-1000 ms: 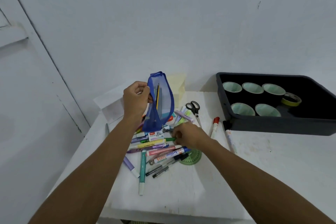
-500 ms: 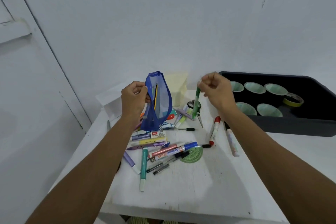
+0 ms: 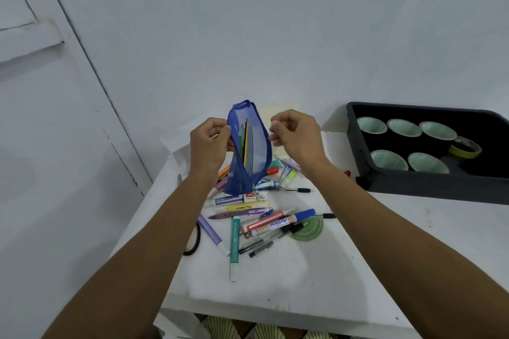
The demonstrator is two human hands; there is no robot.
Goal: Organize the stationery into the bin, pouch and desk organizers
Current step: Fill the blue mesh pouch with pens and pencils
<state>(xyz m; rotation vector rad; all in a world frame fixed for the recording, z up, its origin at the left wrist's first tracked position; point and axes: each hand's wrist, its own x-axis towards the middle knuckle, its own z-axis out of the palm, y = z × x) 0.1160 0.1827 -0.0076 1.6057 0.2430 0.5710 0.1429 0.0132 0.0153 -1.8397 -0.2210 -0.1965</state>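
My left hand (image 3: 210,143) grips the left edge of a blue mesh pouch (image 3: 254,157), holding it upright above the table with its mouth gaping. Inside it stand a yellow pencil and a green pen. My right hand (image 3: 297,136) hovers just right of the pouch's opening, fingers loosely curled and holding nothing. Below lies a pile of pens, markers and highlighters (image 3: 259,217) on the white table (image 3: 316,283), with a green protractor (image 3: 308,232) and a teal marker (image 3: 234,248) among them.
A black bin (image 3: 429,187) stands at the right with several tape rolls (image 3: 405,128) and one yellow roll (image 3: 465,147) inside. Pale yellow sticky notes (image 3: 278,110) sit behind the pouch. A black hair tie (image 3: 192,242) lies at the table's left edge. A wall stands close behind.
My right hand picked a green pen from the pile, lifted it to the pouch and released it inside. My left hand kept the pouch held up.
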